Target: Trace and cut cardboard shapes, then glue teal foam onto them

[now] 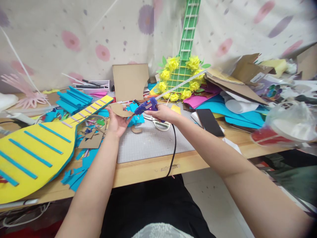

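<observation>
My left hand [118, 121] grips a curved piece of brown cardboard [121, 109], its fingers beneath and the thumb at the left edge. In my right hand [162, 114] is a blue glue gun [147, 106], with a long white glue stick [182, 81] poking out of its back. The gun's nozzle points left and meets, or nearly meets, the cardboard's right end; which one I cannot tell. A black cord [174, 148] hangs from the gun over the table edge. White-handled scissors [161, 125] lie under my right hand on the grey cutting mat [146, 150].
A yellow paper guitar shape [32, 148] with blue strips lies at left. Behind stands a green one [189, 36] ringed by yellow paper flowers [170, 62]. Blue scraps [84, 168], a phone [210, 122], piled paper and cardboard [235, 86], and a bagged red-and-white tub [274, 132] surround the mat.
</observation>
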`<action>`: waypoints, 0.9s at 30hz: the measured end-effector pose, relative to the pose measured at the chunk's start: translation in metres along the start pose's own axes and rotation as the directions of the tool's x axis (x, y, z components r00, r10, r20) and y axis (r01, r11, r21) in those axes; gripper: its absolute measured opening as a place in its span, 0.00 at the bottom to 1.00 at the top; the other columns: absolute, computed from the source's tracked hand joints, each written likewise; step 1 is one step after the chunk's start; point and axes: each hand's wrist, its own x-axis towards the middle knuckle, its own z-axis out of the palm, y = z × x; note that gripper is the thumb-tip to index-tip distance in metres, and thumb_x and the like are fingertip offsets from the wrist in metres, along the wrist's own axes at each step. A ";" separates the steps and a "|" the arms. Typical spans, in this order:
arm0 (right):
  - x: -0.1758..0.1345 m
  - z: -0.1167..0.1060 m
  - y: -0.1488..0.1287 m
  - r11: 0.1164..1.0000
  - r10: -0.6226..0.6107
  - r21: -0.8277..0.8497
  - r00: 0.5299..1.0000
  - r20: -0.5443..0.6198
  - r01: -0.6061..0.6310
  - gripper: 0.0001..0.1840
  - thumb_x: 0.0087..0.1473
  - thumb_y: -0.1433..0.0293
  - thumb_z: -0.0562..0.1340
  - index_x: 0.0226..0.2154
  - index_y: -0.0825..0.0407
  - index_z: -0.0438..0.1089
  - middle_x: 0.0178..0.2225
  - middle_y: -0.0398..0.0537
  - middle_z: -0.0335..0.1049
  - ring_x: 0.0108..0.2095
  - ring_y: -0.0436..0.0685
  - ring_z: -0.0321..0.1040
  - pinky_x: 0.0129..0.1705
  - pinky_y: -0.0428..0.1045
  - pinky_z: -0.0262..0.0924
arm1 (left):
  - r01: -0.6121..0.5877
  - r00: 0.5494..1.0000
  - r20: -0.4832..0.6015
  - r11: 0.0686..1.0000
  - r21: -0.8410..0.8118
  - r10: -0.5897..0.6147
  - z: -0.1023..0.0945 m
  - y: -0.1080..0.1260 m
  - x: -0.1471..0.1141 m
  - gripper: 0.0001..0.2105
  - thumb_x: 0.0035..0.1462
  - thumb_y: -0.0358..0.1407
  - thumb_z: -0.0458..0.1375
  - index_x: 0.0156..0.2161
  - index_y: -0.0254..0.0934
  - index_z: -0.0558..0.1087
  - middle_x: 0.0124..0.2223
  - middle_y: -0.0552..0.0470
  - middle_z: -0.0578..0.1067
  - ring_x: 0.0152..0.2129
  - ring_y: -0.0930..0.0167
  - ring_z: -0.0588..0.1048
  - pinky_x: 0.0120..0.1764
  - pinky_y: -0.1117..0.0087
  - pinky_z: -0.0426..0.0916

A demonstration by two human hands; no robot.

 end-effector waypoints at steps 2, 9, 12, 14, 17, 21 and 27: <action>0.000 -0.002 0.002 1.000 -0.008 0.016 1.000 -0.005 0.009 0.17 0.47 0.56 0.64 0.26 0.51 0.61 0.15 0.37 0.56 0.15 0.45 0.52 0.15 0.43 0.48 | -0.001 1.000 -0.010 1.000 -0.004 0.001 0.001 0.000 0.000 0.33 0.47 0.66 0.43 0.35 0.38 0.72 0.35 0.47 0.76 0.39 0.66 0.75 0.40 0.67 0.72; 0.000 -0.007 0.007 0.998 0.020 -0.051 0.999 -0.027 -0.021 0.17 0.48 0.55 0.63 0.26 0.51 0.61 0.15 0.37 0.58 0.14 0.45 0.53 0.15 0.44 0.48 | -0.003 1.000 0.005 1.000 -0.016 0.003 -0.001 0.000 0.002 0.33 0.46 0.67 0.44 0.35 0.38 0.72 0.34 0.47 0.75 0.38 0.67 0.75 0.41 0.66 0.72; 0.001 -0.008 0.010 0.997 0.035 -0.069 0.998 -0.045 -0.038 0.16 0.49 0.56 0.63 0.28 0.51 0.63 0.15 0.38 0.58 0.14 0.45 0.54 0.15 0.44 0.48 | -0.003 1.000 0.024 1.000 -0.026 0.004 -0.003 0.000 0.002 0.34 0.46 0.67 0.44 0.35 0.37 0.72 0.33 0.47 0.75 0.36 0.67 0.75 0.40 0.67 0.72; 0.003 -0.010 0.014 0.996 0.048 -0.071 0.997 -0.055 -0.051 0.17 0.49 0.56 0.63 0.29 0.52 0.63 0.16 0.39 0.59 0.14 0.45 0.55 0.15 0.44 0.49 | 0.011 1.000 0.022 0.999 -0.036 -0.011 -0.004 0.000 0.003 0.34 0.46 0.67 0.44 0.35 0.37 0.72 0.32 0.47 0.75 0.34 0.68 0.75 0.38 0.68 0.72; 0.004 -0.013 0.018 0.998 0.056 -0.030 0.997 -0.057 -0.058 0.17 0.49 0.56 0.63 0.29 0.53 0.64 0.18 0.41 0.63 0.15 0.44 0.56 0.15 0.43 0.51 | 0.044 0.999 -0.002 0.998 -0.038 -0.044 -0.003 0.000 0.002 0.34 0.47 0.66 0.42 0.34 0.36 0.73 0.30 0.48 0.75 0.31 0.69 0.75 0.35 0.69 0.73; 0.003 -0.015 0.013 0.985 0.019 0.171 0.999 -0.045 -0.011 0.14 0.50 0.60 0.63 0.30 0.54 0.65 0.28 0.47 0.71 0.19 0.44 0.61 0.18 0.43 0.58 | 0.074 0.997 0.014 0.997 0.004 -0.074 -0.001 0.000 0.000 0.34 0.49 0.65 0.40 0.34 0.36 0.73 0.31 0.48 0.75 0.30 0.69 0.75 0.33 0.69 0.73; 0.002 -0.005 -0.008 0.947 -0.080 0.307 0.996 -0.048 0.091 0.13 0.51 0.61 0.63 0.29 0.54 0.64 0.28 0.48 0.71 0.21 0.45 0.64 0.18 0.41 0.59 | 0.118 0.985 0.116 0.991 0.070 -0.126 0.001 -0.003 -0.004 0.32 0.51 0.63 0.42 0.38 0.36 0.73 0.34 0.47 0.76 0.32 0.68 0.76 0.35 0.66 0.73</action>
